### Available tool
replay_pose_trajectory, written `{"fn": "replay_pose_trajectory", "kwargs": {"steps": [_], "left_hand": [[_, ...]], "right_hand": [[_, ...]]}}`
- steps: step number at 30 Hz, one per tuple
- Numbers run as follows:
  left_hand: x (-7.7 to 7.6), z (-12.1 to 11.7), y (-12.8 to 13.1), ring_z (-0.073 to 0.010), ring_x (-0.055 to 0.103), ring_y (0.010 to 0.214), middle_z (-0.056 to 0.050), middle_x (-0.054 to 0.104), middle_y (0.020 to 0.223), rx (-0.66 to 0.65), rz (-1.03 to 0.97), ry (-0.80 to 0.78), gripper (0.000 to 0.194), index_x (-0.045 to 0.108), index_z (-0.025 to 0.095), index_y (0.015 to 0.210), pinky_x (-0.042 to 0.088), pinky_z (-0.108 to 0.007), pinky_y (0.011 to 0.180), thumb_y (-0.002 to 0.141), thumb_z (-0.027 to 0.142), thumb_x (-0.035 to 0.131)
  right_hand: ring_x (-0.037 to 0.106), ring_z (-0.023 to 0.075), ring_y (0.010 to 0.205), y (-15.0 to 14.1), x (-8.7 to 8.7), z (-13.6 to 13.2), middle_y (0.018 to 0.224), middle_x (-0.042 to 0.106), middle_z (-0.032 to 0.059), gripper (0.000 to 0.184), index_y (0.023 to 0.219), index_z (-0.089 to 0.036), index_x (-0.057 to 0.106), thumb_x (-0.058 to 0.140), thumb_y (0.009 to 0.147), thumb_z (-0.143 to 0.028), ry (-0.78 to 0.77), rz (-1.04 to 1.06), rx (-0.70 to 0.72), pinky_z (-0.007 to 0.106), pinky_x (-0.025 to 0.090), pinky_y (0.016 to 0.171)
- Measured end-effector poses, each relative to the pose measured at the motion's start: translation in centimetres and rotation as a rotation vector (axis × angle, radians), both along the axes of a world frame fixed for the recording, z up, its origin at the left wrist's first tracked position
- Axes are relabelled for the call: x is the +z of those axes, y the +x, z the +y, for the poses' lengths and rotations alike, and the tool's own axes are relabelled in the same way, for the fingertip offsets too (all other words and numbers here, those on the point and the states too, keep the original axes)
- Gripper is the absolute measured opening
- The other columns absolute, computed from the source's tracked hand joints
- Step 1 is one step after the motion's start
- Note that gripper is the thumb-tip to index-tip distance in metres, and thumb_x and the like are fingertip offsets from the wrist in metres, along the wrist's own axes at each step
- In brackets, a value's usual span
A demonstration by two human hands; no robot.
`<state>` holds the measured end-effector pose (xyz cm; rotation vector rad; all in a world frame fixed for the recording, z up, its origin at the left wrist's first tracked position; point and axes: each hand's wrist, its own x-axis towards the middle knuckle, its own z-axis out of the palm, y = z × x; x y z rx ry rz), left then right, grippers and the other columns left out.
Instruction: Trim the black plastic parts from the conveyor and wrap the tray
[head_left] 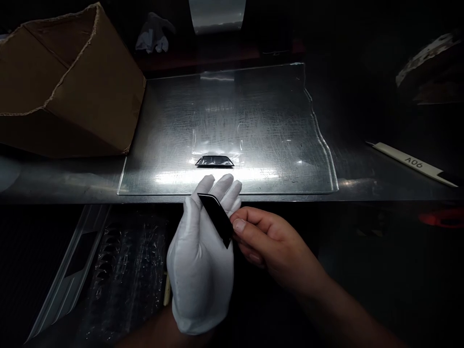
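Observation:
My left hand wears a white glove and is turned palm up with its fingers stretched out. Over that palm lies a slim, glossy black panel with slanted ends and a thin bright edge. My bare right hand pinches the panel's right edge between thumb and fingers. Whether the panel presses on the glove or hovers just above it, I cannot tell. Just beyond my gloved fingertips, a similar shiny black piece rests on a clear, scratched sheet.
An open cardboard box stands at the left. Behind the sheet lies a white glove. A pale strip marked A06 is on the right. Clear plastic trays sit below the bench edge, and something red shows at far right.

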<state>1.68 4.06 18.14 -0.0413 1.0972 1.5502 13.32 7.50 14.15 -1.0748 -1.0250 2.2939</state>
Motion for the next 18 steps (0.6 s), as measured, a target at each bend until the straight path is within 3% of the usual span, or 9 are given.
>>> {"fn": "replay_pose_trajectory", "kwargs": {"steps": [9, 18], "left_hand": [[0.1, -0.5, -1.6, -0.0259, 0.07, 0.125, -0.006, 0.078, 0.122, -0.092, 0.238, 0.258, 0.033, 0.077, 0.024, 0.117, 0.055, -0.041, 0.112, 0.108, 0.031, 0.046], [0.8, -0.6, -2.1, -0.0174, 0.07, 0.115, 0.0, 0.077, 0.114, -0.056, 0.319, 0.331, 0.027, 0.077, 0.03, 0.114, 0.058, -0.031, 0.105, 0.106, 0.035, 0.052]], "right_hand": [[0.034, 0.0066, 0.052, 0.9, 2.9, 1.1, 0.06, 0.044, -0.0079, 0.031, 0.091, -0.018, 0.064, 0.07, 0.099, -0.047, 0.053, 0.082, 0.005, 0.02, 0.027, 0.048], [0.036, 0.0059, 0.055, 1.1, 5.6, 2.5, 0.065, 0.045, -0.0068, 0.027, 0.087, -0.019, 0.067, 0.072, 0.098, -0.043, 0.14, 0.111, 0.029, 0.018, 0.028, 0.048]]}}
